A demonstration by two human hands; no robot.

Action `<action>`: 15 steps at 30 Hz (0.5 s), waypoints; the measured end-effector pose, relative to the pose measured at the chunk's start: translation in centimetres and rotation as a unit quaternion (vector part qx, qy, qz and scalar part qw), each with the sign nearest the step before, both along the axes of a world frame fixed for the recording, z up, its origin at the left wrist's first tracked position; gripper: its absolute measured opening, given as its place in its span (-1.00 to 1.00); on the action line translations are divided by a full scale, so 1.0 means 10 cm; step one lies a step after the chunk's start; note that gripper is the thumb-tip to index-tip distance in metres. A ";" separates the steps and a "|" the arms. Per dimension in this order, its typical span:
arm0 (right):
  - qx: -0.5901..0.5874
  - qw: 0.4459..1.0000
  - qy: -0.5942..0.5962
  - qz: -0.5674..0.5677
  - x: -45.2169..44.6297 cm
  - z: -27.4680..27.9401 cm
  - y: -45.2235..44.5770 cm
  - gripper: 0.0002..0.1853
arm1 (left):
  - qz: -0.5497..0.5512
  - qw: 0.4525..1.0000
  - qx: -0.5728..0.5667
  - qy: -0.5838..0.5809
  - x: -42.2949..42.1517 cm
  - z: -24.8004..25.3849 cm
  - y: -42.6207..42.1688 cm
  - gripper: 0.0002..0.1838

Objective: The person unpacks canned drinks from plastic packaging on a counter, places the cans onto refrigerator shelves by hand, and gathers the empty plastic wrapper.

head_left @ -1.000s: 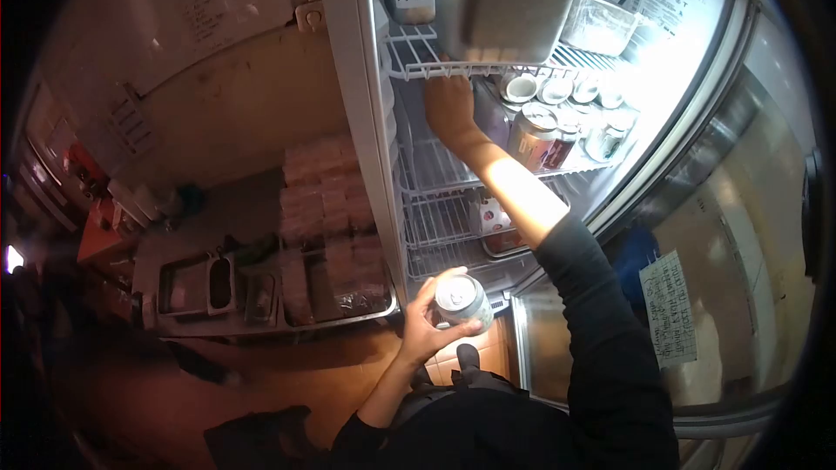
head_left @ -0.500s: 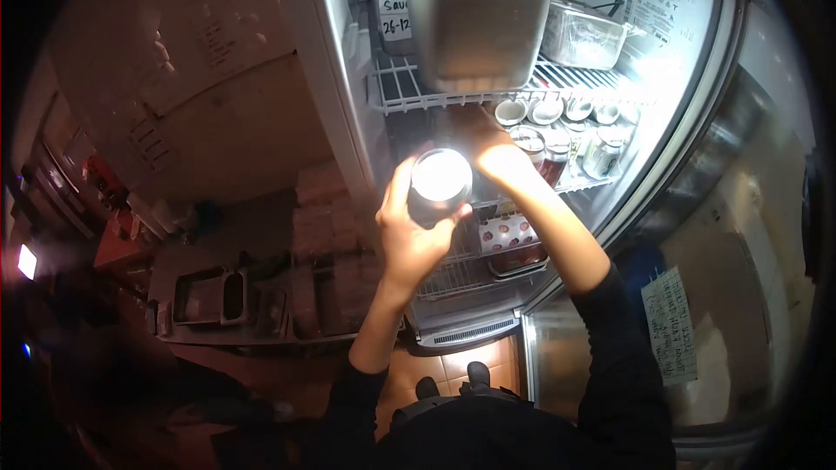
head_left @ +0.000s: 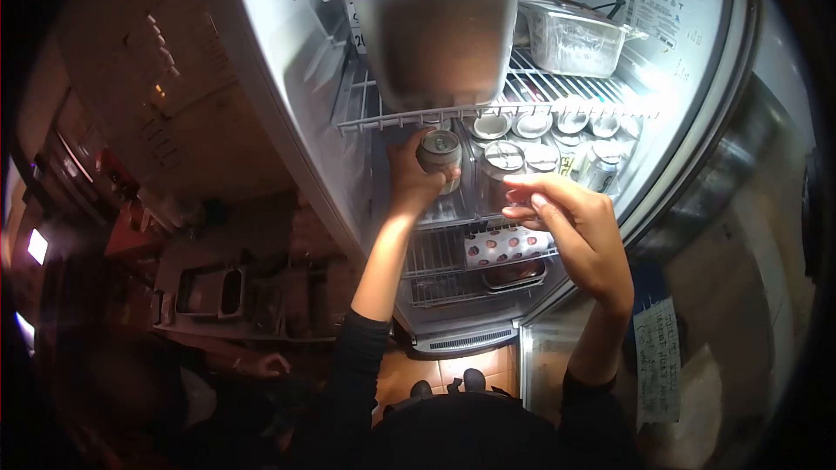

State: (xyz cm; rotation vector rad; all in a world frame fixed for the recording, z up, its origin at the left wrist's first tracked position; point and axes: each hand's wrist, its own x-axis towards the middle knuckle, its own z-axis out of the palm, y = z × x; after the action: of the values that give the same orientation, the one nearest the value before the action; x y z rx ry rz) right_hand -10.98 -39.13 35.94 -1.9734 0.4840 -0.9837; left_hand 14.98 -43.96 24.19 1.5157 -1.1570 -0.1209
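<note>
My left hand (head_left: 411, 176) is wrapped around a drink can (head_left: 441, 150), held upright at the left side of the fridge's can shelf. The can's top faces me, and the metal pan above hangs over the shelf. My right hand (head_left: 585, 239) is in front of the same shelf, its fingers loosely bent and apart from the thumb, with nothing visible in it. Just beyond its fingertips stand several cans, among them a dark one (head_left: 502, 165) and a silver one (head_left: 601, 165). More cans and white round tops sit in rows behind them.
A large metal pan (head_left: 440, 43) and a wrapped container (head_left: 575, 43) rest on the wire shelf (head_left: 557, 91) above. Below lies a strawberry-patterned package (head_left: 505, 246). The fridge door stands open at right. Another person's hand (head_left: 261, 364) shows at lower left.
My left hand has carried the can forward and into the shelf. My right hand has drawn back out of the shelf towards the right. The view has moved closer to the fridge.
</note>
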 end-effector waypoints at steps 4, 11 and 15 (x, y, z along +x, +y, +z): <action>-0.045 0.997 0.019 0.060 -0.07 0.02 -0.02 -0.75 | 0.001 0.999 -0.036 0.004 0.05 -0.05 -0.07 -0.12; -0.153 0.951 0.047 0.265 0.12 -0.05 -0.12 -0.76 | 0.034 0.999 -0.014 -0.038 -0.07 0.01 0.11 -0.23; -0.152 0.893 0.076 0.416 0.20 -0.15 -0.10 -0.70 | 0.082 0.995 0.029 -0.053 -0.14 -0.09 0.17 -0.21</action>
State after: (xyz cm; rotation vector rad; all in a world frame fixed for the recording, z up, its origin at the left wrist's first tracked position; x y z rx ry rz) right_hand -8.93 -40.12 34.42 -2.2175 -0.4607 -0.3606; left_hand 13.63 -42.26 23.28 1.6786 -1.1150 0.0391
